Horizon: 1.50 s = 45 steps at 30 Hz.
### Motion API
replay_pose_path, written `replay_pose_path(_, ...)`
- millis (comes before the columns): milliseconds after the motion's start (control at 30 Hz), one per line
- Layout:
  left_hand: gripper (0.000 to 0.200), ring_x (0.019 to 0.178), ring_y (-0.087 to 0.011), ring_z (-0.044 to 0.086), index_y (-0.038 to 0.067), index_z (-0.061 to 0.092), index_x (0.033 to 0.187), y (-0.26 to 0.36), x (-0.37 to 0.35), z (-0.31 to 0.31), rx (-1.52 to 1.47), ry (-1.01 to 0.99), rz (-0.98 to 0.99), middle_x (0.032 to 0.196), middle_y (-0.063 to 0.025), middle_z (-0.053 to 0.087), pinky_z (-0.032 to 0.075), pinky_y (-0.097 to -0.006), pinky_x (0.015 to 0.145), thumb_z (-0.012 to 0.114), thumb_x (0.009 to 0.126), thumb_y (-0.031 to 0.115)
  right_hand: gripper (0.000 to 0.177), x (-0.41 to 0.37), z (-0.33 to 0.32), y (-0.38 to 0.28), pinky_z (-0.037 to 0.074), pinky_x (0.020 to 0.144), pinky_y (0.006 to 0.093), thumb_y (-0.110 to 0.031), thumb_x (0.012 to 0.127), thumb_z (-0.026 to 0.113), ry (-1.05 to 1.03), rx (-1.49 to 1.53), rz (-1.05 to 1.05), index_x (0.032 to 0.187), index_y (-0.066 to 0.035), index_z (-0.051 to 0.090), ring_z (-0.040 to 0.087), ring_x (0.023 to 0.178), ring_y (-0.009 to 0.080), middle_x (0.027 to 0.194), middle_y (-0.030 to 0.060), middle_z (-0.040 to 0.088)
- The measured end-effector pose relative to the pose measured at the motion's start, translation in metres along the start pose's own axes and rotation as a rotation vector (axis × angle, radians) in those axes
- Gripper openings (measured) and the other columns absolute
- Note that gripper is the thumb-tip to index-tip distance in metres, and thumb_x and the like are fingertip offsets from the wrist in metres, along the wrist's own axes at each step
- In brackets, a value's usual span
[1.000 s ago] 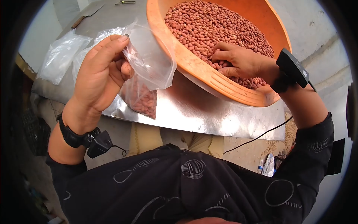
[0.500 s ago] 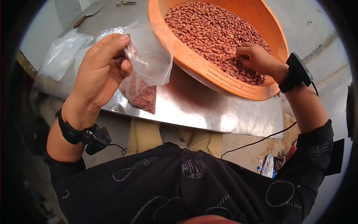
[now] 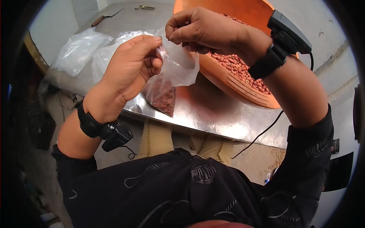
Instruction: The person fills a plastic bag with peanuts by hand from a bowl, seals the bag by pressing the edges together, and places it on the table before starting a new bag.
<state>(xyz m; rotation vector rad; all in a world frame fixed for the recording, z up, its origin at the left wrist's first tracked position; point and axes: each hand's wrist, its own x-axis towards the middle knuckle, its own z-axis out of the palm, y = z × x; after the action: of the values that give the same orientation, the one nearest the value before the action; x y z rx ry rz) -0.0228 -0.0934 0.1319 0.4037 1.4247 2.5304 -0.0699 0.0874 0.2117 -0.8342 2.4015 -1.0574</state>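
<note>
Clear bag point(image 3: 181, 72) with peanuts point(image 3: 164, 99) at its bottom is hanging at the table's point(image 3: 201, 114) near edge, left of the orange basin point(image 3: 220, 78). Left hand point(image 3: 131, 64) is pinching its rim; right hand point(image 3: 207, 32) is curling above, grip contents unclear.

Two hands point(image 3: 129, 66) point(image 3: 207, 30), one orange basin point(image 3: 224, 81), one knife point(image 3: 99, 20), one metal tool point(image 3: 145, 7), one part-filled bag point(image 3: 161, 95), perhaps two other bags point(image 3: 81, 51) point(image 3: 99, 62), two wrist devices point(image 3: 117, 136) point(image 3: 291, 32)
</note>
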Motion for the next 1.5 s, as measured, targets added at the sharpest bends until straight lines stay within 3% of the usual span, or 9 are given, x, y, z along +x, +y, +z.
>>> replay_pose_path(300, 0.013, 0.060, -0.0072, 0.055, 0.006, 0.054, 0.085, -0.007, 0.001, -0.001, -0.092, -0.008, 0.028, 0.070, -0.0004, 0.057, 0.045, -0.0220, 0.058, 0.057, 0.088, 0.018, 0.020, 0.022, 0.037, -0.004, 0.035, 0.046, 0.0218, -0.013, 0.085, 0.055, 0.233, 0.211, 0.114, 0.101, -0.001, 0.059, 0.043, 0.054, 0.0070, 0.066, 0.0000, 0.050)
replay_pose_path(500, 0.012, 0.060, -0.0068, 0.054, 0.006, 0.056, 0.085, -0.007, -0.001, -0.005, -0.101, -0.034, 0.037, 0.074, 0.0003, 0.057, 0.045, -0.0218, 0.059, 0.056, 0.089, 0.017, 0.034, 0.011, 0.024, -0.007, 0.048, 0.067, 0.0261, -0.019, 0.087, 0.055, 0.010, 0.091, 0.115, 0.115, 0.001, 0.055, 0.058, 0.083, 0.0171, 0.099, 0.0105, 0.058)
replay_pose_path(600, 0.011, 0.058, -0.0068, 0.053, 0.006, 0.056, 0.086, -0.007, -0.003, -0.002, -0.097, 0.014, 0.041, 0.075, 0.0003, 0.057, 0.044, -0.0216, 0.059, 0.055, 0.089, 0.016, 0.039, 0.000, 0.011, -0.009, 0.052, 0.074, 0.0292, -0.022, 0.087, 0.056, -0.072, 0.027, 0.121, 0.118, 0.001, 0.053, 0.062, 0.089, 0.0224, 0.111, 0.0125, 0.056)
replay_pose_path(767, 0.011, 0.059, -0.0052, 0.051, 0.005, 0.056, 0.089, -0.010, -0.005, -0.008, -0.087, -0.035, 0.048, 0.076, -0.0003, 0.057, 0.042, -0.0182, 0.055, 0.052, 0.091, 0.016, 0.029, -0.023, -0.045, 0.014, 0.053, 0.071, 0.0329, -0.021, 0.081, 0.059, 0.003, -0.349, 0.050, 0.100, 0.000, 0.064, 0.064, 0.076, 0.0222, 0.089, 0.0114, 0.065)
replay_pose_path(867, 0.012, 0.057, -0.0048, 0.050, 0.005, 0.055, 0.089, -0.012, -0.005, -0.008, -0.069, -0.033, 0.064, 0.076, -0.0010, 0.058, 0.041, -0.0173, 0.054, 0.051, 0.092, 0.016, 0.027, -0.039, -0.073, 0.054, 0.051, 0.074, 0.0310, -0.016, 0.081, 0.063, -0.053, -0.837, 0.097, 0.103, -0.001, 0.063, 0.064, 0.083, 0.0185, 0.089, 0.0083, 0.065)
replay_pose_path(1000, 0.013, 0.057, -0.0044, 0.049, 0.004, 0.054, 0.087, -0.012, -0.005, -0.007, -0.071, -0.020, 0.056, 0.076, -0.0023, 0.058, 0.042, -0.0177, 0.053, 0.050, 0.092, 0.016, 0.029, -0.074, -0.063, 0.096, 0.044, 0.088, 0.0348, -0.012, 0.070, 0.068, -0.272, -0.654, 0.108, 0.098, -0.004, 0.064, 0.057, 0.101, 0.0262, 0.105, 0.0119, 0.062)
replay_pose_path(1167, 0.013, 0.056, -0.0047, 0.048, 0.004, 0.052, 0.088, -0.011, 0.000, -0.005, -0.049, 0.000, 0.031, 0.074, -0.0023, 0.057, 0.041, -0.0179, 0.052, 0.049, 0.092, 0.017, 0.025, -0.112, -0.068, 0.129, 0.046, 0.085, 0.0349, -0.009, 0.068, 0.067, -0.206, -0.800, -0.210, 0.093, -0.004, 0.064, 0.057, 0.099, 0.0295, 0.113, 0.0132, 0.056)
replay_pose_path(1333, 0.011, 0.049, 0.0004, 0.041, 0.009, 0.049, 0.089, -0.013, 0.001, 0.008, 0.024, 0.112, 0.032, 0.071, 0.0036, 0.052, 0.040, -0.0124, 0.048, 0.045, 0.094, 0.017, 0.019, -0.130, -0.102, 0.150, 0.047, 0.077, 0.0345, -0.015, 0.072, 0.066, -0.138, -0.762, 0.062, 0.088, -0.006, 0.065, 0.057, 0.090, 0.0279, 0.099, 0.0106, 0.057)
replay_pose_path(1500, 0.014, 0.054, -0.0038, 0.045, 0.005, 0.051, 0.089, -0.013, 0.003, 0.001, -0.012, 0.057, 0.033, 0.073, -0.0006, 0.055, 0.040, -0.0179, 0.052, 0.048, 0.093, 0.018, 0.020, -0.150, -0.132, 0.175, 0.045, 0.072, 0.0373, -0.017, 0.075, 0.066, -0.097, -0.880, 0.156, 0.088, -0.003, 0.064, 0.056, 0.081, 0.0286, 0.086, 0.0139, 0.056)
